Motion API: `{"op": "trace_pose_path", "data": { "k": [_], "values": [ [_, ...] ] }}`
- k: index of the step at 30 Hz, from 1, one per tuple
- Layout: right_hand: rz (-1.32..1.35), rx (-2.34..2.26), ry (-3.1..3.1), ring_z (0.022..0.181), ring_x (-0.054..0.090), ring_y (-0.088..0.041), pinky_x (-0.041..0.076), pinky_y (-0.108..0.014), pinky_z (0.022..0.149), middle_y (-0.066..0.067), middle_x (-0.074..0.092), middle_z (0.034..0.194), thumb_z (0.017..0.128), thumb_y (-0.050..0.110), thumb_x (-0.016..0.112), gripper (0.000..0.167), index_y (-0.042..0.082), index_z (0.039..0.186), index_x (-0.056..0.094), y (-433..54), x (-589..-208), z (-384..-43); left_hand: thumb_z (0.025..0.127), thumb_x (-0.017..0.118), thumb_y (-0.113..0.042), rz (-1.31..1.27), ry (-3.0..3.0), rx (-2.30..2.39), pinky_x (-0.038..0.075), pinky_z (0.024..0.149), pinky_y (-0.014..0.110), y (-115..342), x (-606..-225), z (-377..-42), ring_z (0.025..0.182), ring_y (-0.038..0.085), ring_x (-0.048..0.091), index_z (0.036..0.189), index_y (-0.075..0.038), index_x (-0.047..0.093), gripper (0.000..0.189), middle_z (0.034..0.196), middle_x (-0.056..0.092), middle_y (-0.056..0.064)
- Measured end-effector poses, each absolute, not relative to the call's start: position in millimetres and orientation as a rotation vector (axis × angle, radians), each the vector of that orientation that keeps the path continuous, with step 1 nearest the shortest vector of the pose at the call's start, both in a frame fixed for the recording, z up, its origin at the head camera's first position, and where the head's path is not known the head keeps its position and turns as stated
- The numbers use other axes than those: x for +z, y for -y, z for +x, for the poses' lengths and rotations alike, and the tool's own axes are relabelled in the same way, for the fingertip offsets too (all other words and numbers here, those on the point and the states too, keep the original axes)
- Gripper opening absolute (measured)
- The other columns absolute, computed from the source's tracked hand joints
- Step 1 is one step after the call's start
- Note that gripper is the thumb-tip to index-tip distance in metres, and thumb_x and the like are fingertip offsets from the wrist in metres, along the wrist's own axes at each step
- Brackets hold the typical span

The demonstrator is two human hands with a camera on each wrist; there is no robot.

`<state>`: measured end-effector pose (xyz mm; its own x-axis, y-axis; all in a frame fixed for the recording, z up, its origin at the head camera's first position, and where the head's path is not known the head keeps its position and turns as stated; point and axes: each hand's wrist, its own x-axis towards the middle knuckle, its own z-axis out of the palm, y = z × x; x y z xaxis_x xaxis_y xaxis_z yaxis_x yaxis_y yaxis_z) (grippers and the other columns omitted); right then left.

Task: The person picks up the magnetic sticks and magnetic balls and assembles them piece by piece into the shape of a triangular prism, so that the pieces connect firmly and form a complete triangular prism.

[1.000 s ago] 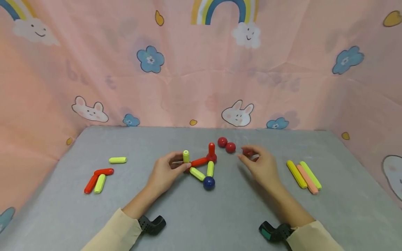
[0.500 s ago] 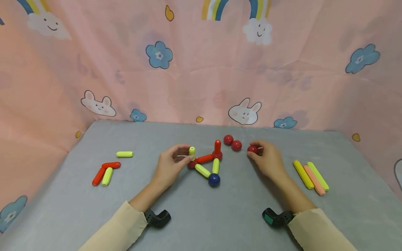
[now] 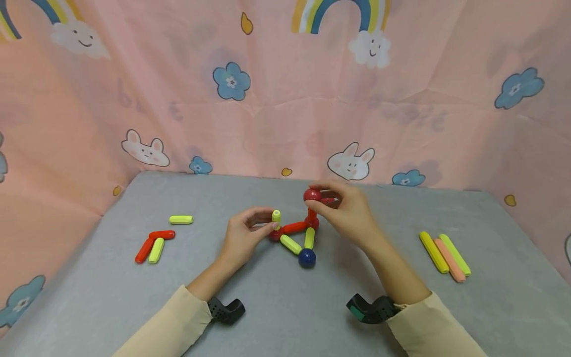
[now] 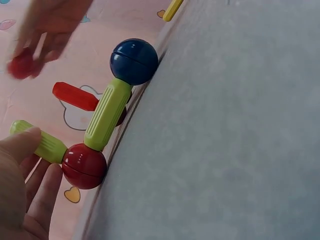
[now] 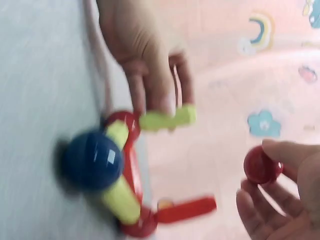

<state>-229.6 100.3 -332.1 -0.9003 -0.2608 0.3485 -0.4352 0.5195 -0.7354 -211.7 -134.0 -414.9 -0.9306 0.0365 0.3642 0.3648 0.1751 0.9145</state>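
My left hand (image 3: 247, 237) pinches an upright yellow-green magnetic rod (image 4: 49, 146), which stands on a red ball (image 4: 84, 166) of a flat triangle. A red rod (image 3: 294, 227) and two yellow-green rods form the triangle's sides, with a blue ball (image 3: 307, 258) at the near corner. From the far red ball (image 3: 312, 222) rises an upright red rod (image 5: 186, 209). My right hand (image 3: 348, 213) holds a loose red ball (image 5: 261, 165) between thumb and fingers, above that rod; both wrist views show a gap between them.
Loose red rods (image 3: 143, 250) and yellow-green rods (image 3: 180, 219) lie on the left of the grey table (image 3: 285, 317). To the right lie a yellow stick (image 3: 434, 252), an orange one (image 3: 449, 260) and a yellow-green one (image 3: 455, 255). A pink curtain (image 3: 276, 114) hangs behind.
My right hand has gripped a red ball from the table, lifted it and carried it left to above the upright red rod. My left hand stays at the yellow-green rod.
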Motion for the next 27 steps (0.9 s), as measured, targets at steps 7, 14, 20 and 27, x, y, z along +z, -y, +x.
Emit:
{"op": "trace_pose_path", "data": {
  "k": [7,14,20,27],
  "values": [
    [0.799,1.462,2.471,0.105,0.07,-0.023,0.062,-0.04,0.087,-0.008,0.073,0.117,0.088,0.015,0.079,0.04,0.011,0.127,0.069,-63.9,-329.9,-228.1,0.088,0.076,-0.004,-0.356,2.213,-1.843,0.061,0.084,0.025,135.3,-415.5,-210.6,0.101,0.017,0.073,0.114,-0.003,0.072,0.026,0.112,0.075,0.015],
    [0.873,1.444,2.439,0.105,0.068,-0.023,0.062,-0.04,0.086,-0.008,0.073,0.117,0.088,0.014,0.079,0.036,0.006,0.122,0.071,-49.2,-342.9,-228.8,0.087,0.077,-0.002,-0.371,2.177,-1.823,0.061,0.082,0.025,132.5,-414.8,-211.4,0.102,0.022,0.073,0.115,0.001,0.071,0.029,0.112,0.074,0.02],
    [0.901,1.344,2.464,0.103,0.069,-0.021,0.062,-0.037,0.082,-0.008,0.073,0.114,0.089,0.016,0.079,0.035,0.005,0.121,0.071,-43.9,-355.2,-227.8,0.086,0.077,0.001,-0.37,2.18,-1.81,0.061,0.081,0.024,132.7,-416.5,-210.5,0.096,0.005,0.071,0.115,0.004,0.07,0.029,0.11,0.074,0.022],
    [0.887,1.307,2.472,0.105,0.069,-0.021,0.062,-0.035,0.082,-0.008,0.073,0.119,0.089,0.018,0.079,0.039,0.007,0.125,0.07,-46.6,-356.0,-229.3,0.086,0.077,-0.001,-0.393,2.189,-1.766,0.062,0.081,0.026,132.7,-415.5,-210.3,0.1,0.018,0.074,0.114,0.002,0.07,0.029,0.11,0.074,0.02]
  ]
}}
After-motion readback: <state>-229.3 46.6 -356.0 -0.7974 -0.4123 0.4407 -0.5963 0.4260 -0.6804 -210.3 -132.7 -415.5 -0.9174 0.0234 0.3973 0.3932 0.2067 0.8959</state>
